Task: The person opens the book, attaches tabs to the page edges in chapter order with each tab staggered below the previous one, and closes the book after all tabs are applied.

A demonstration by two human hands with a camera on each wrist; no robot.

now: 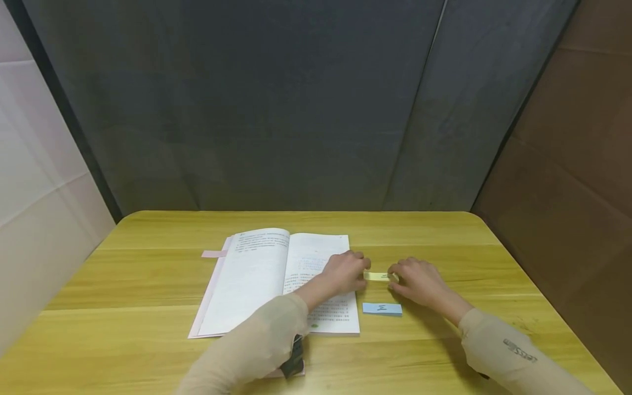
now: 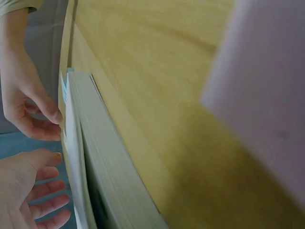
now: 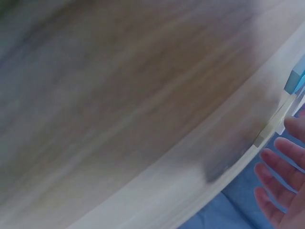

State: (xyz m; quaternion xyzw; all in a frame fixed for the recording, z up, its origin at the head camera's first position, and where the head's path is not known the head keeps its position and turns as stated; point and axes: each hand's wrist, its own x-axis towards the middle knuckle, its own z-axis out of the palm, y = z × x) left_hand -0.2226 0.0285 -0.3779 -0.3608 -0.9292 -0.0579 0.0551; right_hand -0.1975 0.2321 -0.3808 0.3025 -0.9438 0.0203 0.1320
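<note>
An open book (image 1: 261,280) with printed pages lies on the table. Across its right page reaches my left hand (image 1: 344,271), fingertips by the left end of a yellow sticky-note pad (image 1: 377,276) that bears a dark mark. At the pad's other end is my right hand (image 1: 419,281), its thumb and fingertips close about that end. In the right wrist view, the fingers of the right hand (image 3: 286,171) are spread and loosely bent beside the yellow pad (image 3: 274,121). The left wrist view shows the left hand (image 2: 33,191) with relaxed fingers, apart from one another.
Nearer the front lies a blue sticky-note pad (image 1: 382,309) with dark strokes. A pink tab (image 1: 214,254) sticks out from the book's left edge. Under the left forearm, a pink edge shows on the wooden table (image 1: 123,307). A dark panel (image 1: 247,109) stands behind.
</note>
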